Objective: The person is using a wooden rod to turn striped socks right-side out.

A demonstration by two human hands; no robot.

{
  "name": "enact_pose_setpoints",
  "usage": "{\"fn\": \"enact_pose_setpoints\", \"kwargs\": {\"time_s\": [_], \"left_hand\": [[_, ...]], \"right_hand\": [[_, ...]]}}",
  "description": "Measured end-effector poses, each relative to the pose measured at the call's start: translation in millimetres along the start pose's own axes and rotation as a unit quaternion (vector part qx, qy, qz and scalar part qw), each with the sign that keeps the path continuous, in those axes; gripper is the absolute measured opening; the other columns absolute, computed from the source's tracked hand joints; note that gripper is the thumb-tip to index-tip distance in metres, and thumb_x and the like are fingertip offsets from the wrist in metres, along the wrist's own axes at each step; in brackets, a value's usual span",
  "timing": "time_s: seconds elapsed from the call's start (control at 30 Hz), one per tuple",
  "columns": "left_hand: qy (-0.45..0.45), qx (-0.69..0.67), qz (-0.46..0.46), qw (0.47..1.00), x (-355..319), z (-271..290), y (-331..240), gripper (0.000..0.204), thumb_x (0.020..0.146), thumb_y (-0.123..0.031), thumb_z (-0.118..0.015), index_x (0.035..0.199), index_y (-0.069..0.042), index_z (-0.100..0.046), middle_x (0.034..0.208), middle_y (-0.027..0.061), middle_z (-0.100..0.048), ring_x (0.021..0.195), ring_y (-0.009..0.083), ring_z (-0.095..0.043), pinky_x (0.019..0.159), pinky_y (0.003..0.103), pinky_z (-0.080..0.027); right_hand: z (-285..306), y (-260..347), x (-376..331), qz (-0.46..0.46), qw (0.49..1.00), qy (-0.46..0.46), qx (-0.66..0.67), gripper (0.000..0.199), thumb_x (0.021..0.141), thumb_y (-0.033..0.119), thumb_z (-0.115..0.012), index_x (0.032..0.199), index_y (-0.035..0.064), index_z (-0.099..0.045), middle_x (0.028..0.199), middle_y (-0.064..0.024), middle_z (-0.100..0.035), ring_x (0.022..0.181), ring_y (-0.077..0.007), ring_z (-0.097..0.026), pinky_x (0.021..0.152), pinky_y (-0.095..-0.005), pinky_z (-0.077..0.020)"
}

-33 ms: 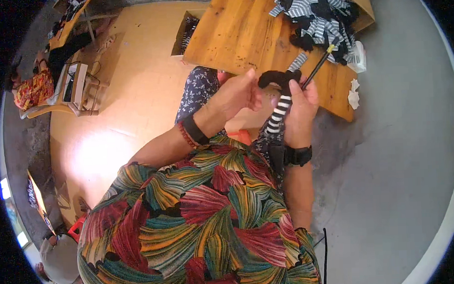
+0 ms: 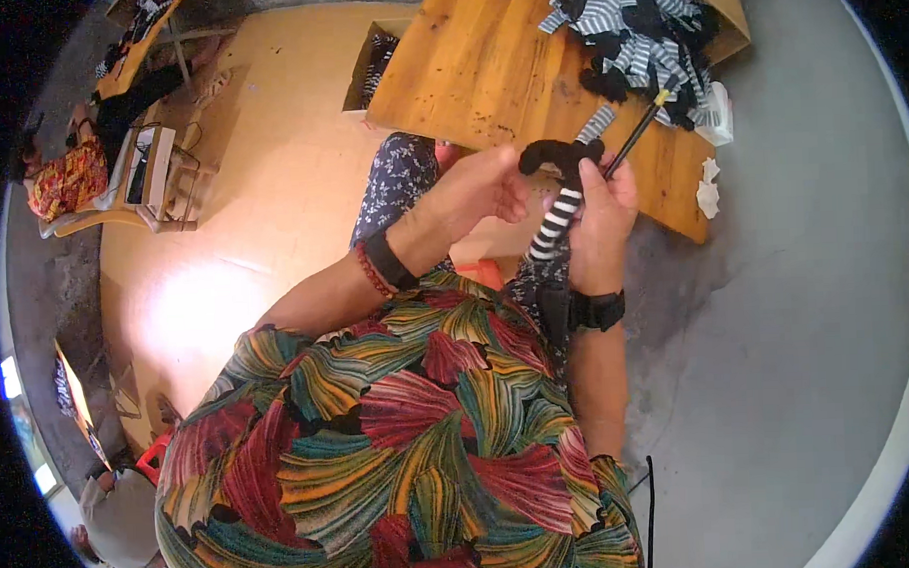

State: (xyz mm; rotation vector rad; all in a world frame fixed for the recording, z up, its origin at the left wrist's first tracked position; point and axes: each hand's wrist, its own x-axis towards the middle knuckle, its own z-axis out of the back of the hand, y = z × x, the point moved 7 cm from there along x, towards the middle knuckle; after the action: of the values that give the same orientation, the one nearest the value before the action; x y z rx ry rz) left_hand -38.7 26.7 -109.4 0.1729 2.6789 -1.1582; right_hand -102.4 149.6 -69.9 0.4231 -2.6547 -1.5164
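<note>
My right hand [image 2: 604, 201] is closed around a small black knitted piece [image 2: 562, 157], thumb on top. The piece has a curved black arm to the left, a black-and-white striped part [image 2: 556, 223] hanging down and a grey-striped part [image 2: 596, 125] pointing up. The same hand also holds a thin black stick-like tool [image 2: 632, 141] with a yellow band, slanting up to the right. Beside the black arm's tip is my left hand [image 2: 481, 191], its fingers curled and thumb and forefinger pinched together. Whatever lies in that pinch is too small to see.
A wooden table [image 2: 457, 69] stands ahead, with a heap of striped and black knitted pieces [image 2: 626, 38] at its far right. A white container [image 2: 717, 115] and crumpled tissue [image 2: 708, 190] lie by its right edge. An open box [image 2: 372, 67] stands left. Two people sit at left.
The hanging striped part has swung slightly to the left, and the black arm has shifted a little. Both hands stay almost where they were.
</note>
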Motion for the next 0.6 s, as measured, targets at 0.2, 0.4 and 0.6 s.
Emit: {"fn": "enact_pose_setpoints", "kwargs": {"time_s": [0.2, 0.4, 0.6], "left_hand": [[0.039, 0.252, -0.142, 0.956, -16.5, -34.9, -8.7, 0.034, 0.076, -0.022, -0.063, 0.1, -0.001, -0.053, 0.083, 0.0033, -0.058, 0.074, 0.0111, -0.054, 0.065, 0.02, -0.043], [0.026, 0.056, 0.082, 0.995, -19.9, -15.8, 13.0, 0.019, 0.079, -0.019, -0.058, 0.084, -0.001, -0.058, 0.052, 0.0, -0.05, 0.042, 0.0083, -0.045, 0.04, 0.02, -0.035], [0.031, 0.069, 0.121, 0.99, -25.7, -3.4, 22.4, 0.019, 0.079, -0.018, -0.057, 0.084, 0.0, -0.058, 0.058, 0.0037, -0.055, 0.047, 0.0115, -0.053, 0.044, 0.021, -0.043]], "right_hand": [[-4.4, -0.7, 6.7, 0.006, 0.997, 0.0, -0.08, 0.009, 0.081, 0.003, -0.053, 0.087, 0.0072, -0.048, 0.071, 0.0028, -0.05, 0.049, -0.0036, -0.043, 0.041, -0.0156, -0.0344], [0.8, -12.6, 14.8, 0.006, 0.999, -0.019, -0.045, 0.007, 0.081, 0.007, -0.053, 0.086, 0.0086, -0.048, 0.07, 0.0024, -0.051, 0.047, -0.0036, -0.041, 0.038, -0.0155, -0.0311], [17.3, -38.6, 29.1, 0.002, 0.999, -0.04, -0.022, 0.01, 0.081, 0.006, -0.054, 0.082, 0.0097, -0.045, 0.067, 0.0013, -0.049, 0.043, -0.0057, -0.041, 0.036, -0.0176, -0.0332]]}}
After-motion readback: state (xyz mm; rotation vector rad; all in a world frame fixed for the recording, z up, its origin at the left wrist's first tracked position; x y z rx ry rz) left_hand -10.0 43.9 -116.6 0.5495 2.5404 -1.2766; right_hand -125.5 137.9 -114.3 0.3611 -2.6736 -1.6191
